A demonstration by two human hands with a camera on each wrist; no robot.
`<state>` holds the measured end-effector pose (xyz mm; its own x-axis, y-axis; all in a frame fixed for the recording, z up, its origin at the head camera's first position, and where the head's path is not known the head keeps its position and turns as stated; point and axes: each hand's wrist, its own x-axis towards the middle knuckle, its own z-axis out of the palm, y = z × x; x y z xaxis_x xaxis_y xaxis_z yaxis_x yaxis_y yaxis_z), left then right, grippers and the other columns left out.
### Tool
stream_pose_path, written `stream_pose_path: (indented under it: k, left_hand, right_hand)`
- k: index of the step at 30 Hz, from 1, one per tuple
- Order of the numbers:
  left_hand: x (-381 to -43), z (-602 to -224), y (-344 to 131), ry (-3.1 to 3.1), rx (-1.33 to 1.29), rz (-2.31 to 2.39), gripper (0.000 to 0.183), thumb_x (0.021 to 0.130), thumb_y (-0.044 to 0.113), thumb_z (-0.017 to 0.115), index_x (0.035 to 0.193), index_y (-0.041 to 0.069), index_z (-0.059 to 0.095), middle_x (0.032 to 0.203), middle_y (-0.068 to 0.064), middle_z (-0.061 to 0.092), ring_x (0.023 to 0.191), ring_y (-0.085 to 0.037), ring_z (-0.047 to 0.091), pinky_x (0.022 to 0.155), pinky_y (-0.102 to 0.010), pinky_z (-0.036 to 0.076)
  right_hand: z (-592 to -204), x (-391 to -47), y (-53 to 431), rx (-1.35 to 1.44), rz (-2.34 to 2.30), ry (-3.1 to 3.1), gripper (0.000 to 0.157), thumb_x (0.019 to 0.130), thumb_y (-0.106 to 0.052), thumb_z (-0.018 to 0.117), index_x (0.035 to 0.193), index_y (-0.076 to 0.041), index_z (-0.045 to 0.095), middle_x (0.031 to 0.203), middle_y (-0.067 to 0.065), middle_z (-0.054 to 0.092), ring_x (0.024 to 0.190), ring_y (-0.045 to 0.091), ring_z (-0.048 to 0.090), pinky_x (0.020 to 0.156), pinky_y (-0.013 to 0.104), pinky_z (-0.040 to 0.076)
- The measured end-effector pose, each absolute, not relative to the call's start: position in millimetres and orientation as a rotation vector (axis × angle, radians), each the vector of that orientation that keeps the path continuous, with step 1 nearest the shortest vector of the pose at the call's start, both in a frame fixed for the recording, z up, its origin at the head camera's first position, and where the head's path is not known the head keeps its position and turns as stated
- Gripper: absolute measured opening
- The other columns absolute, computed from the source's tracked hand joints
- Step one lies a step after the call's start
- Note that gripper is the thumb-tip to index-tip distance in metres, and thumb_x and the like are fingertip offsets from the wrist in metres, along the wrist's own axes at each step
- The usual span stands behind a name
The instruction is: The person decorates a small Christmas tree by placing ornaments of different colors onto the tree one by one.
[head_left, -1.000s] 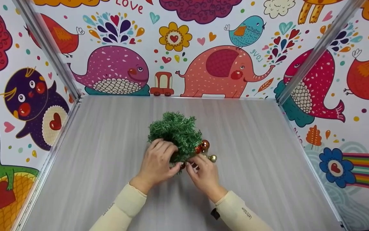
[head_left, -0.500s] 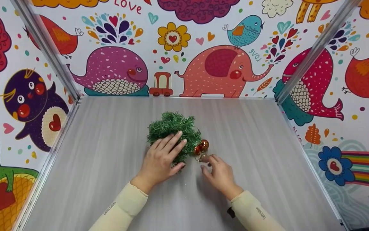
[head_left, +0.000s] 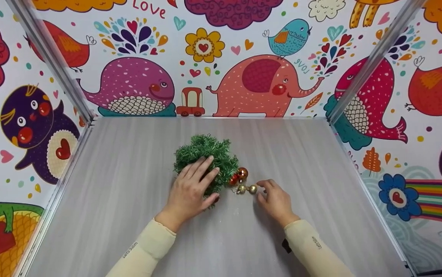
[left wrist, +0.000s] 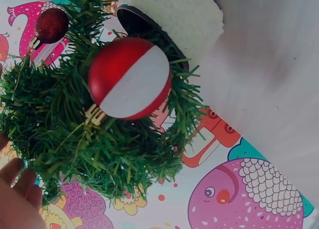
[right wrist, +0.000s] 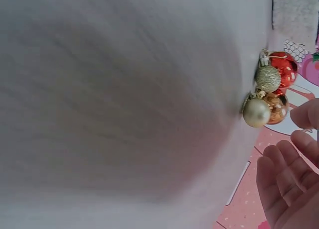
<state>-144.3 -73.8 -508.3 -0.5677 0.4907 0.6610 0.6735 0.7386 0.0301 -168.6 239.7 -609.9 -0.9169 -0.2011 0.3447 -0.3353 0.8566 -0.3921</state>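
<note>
My left hand [head_left: 192, 192] rests on a small artificial Christmas tree [head_left: 207, 148], fingers spread over its green needles. In the left wrist view, a red-and-white ball ornament [left wrist: 129, 79] and a dark red glittery ball [left wrist: 51, 26] hang on the tree, which has a fluffy white base [left wrist: 184, 20]. To the right of the tree lie a smooth gold ball [right wrist: 256, 112], a glittery gold ball [right wrist: 268, 78], a copper ball [right wrist: 277, 107] and a red ball [right wrist: 284, 67]. Beside these, my right hand [head_left: 276, 202] holds nothing, its fingers loosely bent.
The grey wood-grain tabletop [head_left: 128, 154] carries the tree and balls. Panels printed with cartoon animals [head_left: 255, 86] stand at the back and both sides, joined by metal posts [head_left: 57, 65]. Tiny glitter specks lie in front of the tree.
My right hand has drawn away from the tree to the right, uncovering the gold balls. The left hand's fingers have straightened and spread over the needles.
</note>
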Motion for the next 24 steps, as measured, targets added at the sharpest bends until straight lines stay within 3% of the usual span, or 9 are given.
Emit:
stream_pose_path:
  k: [8,24]
  left_hand:
    - [-143,-508,-75,-2.296,-0.866,-0.36,0.071,0.074,0.04,0.083,0.135,0.012,0.058,0.15,-0.011,0.047,0.136,-0.03,0.043,0.11,-0.045,0.034]
    - [-135,-502,-90,-2.346,-0.911,-0.398,0.074,0.072,0.021,0.078,0.142,0.012,0.055,0.152,-0.007,0.045,0.138,-0.027,0.043,0.109,-0.046,0.035]
  right_hand:
    - [-624,-184,235,0.439,0.592,-2.808,0.029,0.083,-0.017,0.077,0.111,-0.014,0.07,0.108,0.0,0.064,0.092,0.022,0.066,0.073,0.045,0.055]
    - [-629,-187,233,0.488,0.542,-2.795,0.02,0.083,-0.015,0.079,0.1,-0.012,0.067,0.096,0.003,0.067,0.083,0.022,0.067,0.071,0.043,0.056]
